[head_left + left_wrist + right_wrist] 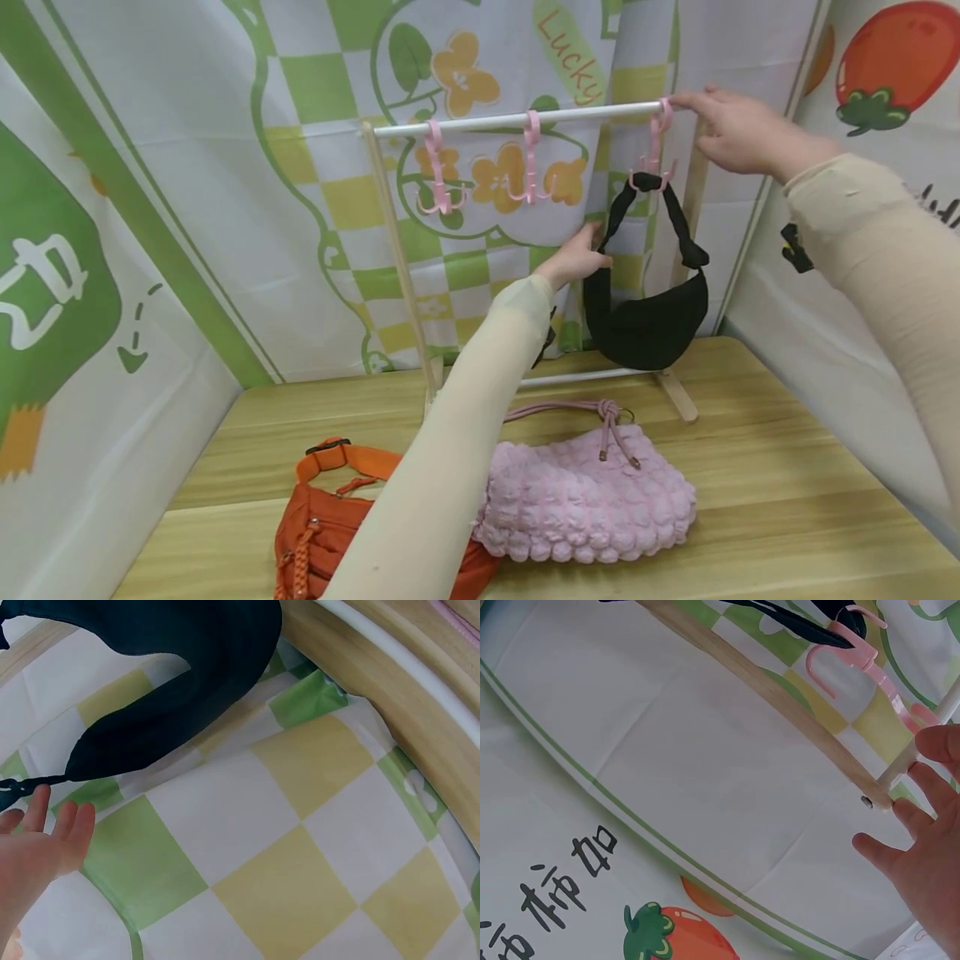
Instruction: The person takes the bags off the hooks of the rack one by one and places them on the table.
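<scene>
A black shoulder bag (651, 327) hangs by its knotted strap from the right-hand pink hook (655, 137) on a rack's white rail (480, 123). My left hand (576, 257) is at the left side of the strap. In the left wrist view, the left fingers (66, 817) are extended just under the thin end of the strap; contact is hard to tell. At the rail's right end, my right hand (738, 129) reaches with spread fingers. The right wrist view has its thumb (936, 742) beside the top of the hook and the other fingers by the wooden post.
Two more pink hooks, a left one (439, 171) and a middle one (532, 158), hang bare on the rail. On the wooden table (780, 500) lie a puffy pink bag (592, 500) and an orange waist bag (322, 525), partly covered by my left arm.
</scene>
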The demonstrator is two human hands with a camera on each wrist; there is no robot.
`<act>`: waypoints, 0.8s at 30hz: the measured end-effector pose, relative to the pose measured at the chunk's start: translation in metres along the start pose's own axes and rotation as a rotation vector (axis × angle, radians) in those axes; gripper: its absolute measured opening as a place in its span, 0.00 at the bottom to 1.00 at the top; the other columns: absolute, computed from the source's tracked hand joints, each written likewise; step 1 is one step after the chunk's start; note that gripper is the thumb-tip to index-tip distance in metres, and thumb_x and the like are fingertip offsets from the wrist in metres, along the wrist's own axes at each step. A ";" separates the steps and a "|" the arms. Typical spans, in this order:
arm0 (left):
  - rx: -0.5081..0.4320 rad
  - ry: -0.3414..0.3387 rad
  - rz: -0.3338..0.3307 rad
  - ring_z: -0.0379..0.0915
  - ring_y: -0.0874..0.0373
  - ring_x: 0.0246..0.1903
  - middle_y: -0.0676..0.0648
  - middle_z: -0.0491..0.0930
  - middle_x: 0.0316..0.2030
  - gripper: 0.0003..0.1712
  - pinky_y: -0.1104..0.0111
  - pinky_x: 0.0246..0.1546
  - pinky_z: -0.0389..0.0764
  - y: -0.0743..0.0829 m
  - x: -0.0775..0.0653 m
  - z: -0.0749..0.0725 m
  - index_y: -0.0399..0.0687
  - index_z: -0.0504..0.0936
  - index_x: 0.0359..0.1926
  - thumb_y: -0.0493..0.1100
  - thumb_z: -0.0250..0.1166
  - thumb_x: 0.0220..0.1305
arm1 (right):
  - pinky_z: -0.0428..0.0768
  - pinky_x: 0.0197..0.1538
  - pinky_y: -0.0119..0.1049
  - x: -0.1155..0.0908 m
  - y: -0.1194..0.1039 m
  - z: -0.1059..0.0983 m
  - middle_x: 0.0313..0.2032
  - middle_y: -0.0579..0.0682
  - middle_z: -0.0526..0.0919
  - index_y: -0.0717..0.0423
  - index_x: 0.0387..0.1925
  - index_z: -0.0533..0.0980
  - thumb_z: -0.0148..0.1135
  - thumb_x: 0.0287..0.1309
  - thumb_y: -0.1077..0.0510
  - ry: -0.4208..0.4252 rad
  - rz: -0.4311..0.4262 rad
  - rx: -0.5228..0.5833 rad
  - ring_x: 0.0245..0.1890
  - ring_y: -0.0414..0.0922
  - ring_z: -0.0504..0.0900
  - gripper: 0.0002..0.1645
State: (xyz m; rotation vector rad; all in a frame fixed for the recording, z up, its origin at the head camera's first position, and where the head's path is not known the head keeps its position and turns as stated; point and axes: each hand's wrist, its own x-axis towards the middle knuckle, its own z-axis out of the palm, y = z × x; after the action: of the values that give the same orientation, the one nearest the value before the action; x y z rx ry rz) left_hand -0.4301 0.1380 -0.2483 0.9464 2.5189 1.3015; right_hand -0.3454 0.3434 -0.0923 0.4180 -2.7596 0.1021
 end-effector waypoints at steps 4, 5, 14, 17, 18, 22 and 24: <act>-0.001 -0.002 -0.006 0.54 0.52 0.69 0.43 0.58 0.70 0.40 0.66 0.67 0.62 0.000 0.000 0.000 0.48 0.50 0.74 0.39 0.58 0.64 | 0.44 0.68 0.66 0.000 0.001 -0.001 0.70 0.72 0.47 0.55 0.74 0.44 0.39 0.59 0.69 -0.011 -0.002 0.000 0.71 0.66 0.38 0.41; -0.007 -0.002 -0.006 0.53 0.53 0.70 0.45 0.57 0.71 0.40 0.66 0.67 0.61 0.001 0.000 0.000 0.50 0.51 0.73 0.38 0.58 0.64 | 0.44 0.67 0.66 0.000 0.001 -0.002 0.70 0.72 0.47 0.55 0.74 0.44 0.39 0.59 0.68 -0.014 -0.003 0.000 0.71 0.66 0.38 0.41; -0.151 -0.013 -0.007 0.49 0.52 0.71 0.43 0.54 0.69 0.34 0.66 0.67 0.61 0.002 0.000 0.002 0.44 0.55 0.67 0.32 0.56 0.61 | 0.48 0.66 0.69 0.000 -0.002 -0.003 0.70 0.72 0.42 0.52 0.74 0.42 0.40 0.64 0.65 -0.037 0.032 -0.002 0.71 0.68 0.39 0.39; -0.199 -0.020 -0.013 0.51 0.51 0.70 0.42 0.56 0.68 0.36 0.65 0.66 0.62 0.001 0.001 0.003 0.43 0.52 0.67 0.31 0.56 0.61 | 0.49 0.65 0.70 0.000 -0.002 -0.003 0.70 0.73 0.42 0.52 0.74 0.43 0.40 0.64 0.65 -0.040 0.034 0.000 0.70 0.70 0.42 0.39; -0.212 -0.023 -0.017 0.51 0.51 0.70 0.42 0.57 0.69 0.38 0.65 0.66 0.62 0.001 0.001 0.003 0.44 0.49 0.69 0.31 0.56 0.61 | 0.50 0.64 0.70 0.000 -0.002 -0.003 0.70 0.73 0.42 0.52 0.74 0.42 0.40 0.64 0.65 -0.041 0.031 0.000 0.69 0.70 0.42 0.39; -0.236 -0.051 -0.043 0.53 0.51 0.69 0.43 0.60 0.69 0.46 0.63 0.69 0.59 0.002 0.003 0.002 0.48 0.40 0.74 0.32 0.56 0.62 | 0.50 0.64 0.70 0.000 0.000 -0.003 0.70 0.73 0.42 0.52 0.74 0.42 0.40 0.64 0.65 -0.042 0.028 0.005 0.69 0.70 0.42 0.39; -0.207 -0.070 -0.049 0.56 0.51 0.68 0.42 0.61 0.68 0.46 0.64 0.68 0.60 0.002 0.003 0.002 0.49 0.40 0.75 0.33 0.56 0.62 | 0.49 0.65 0.69 0.000 0.000 -0.003 0.70 0.72 0.43 0.52 0.74 0.42 0.40 0.65 0.64 -0.043 0.030 0.004 0.70 0.69 0.41 0.39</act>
State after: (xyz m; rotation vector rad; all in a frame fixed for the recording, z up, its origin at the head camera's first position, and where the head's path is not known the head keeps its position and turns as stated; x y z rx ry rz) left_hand -0.4304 0.1417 -0.2470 0.8641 2.2866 1.4536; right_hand -0.3449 0.3436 -0.0896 0.3838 -2.8092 0.1074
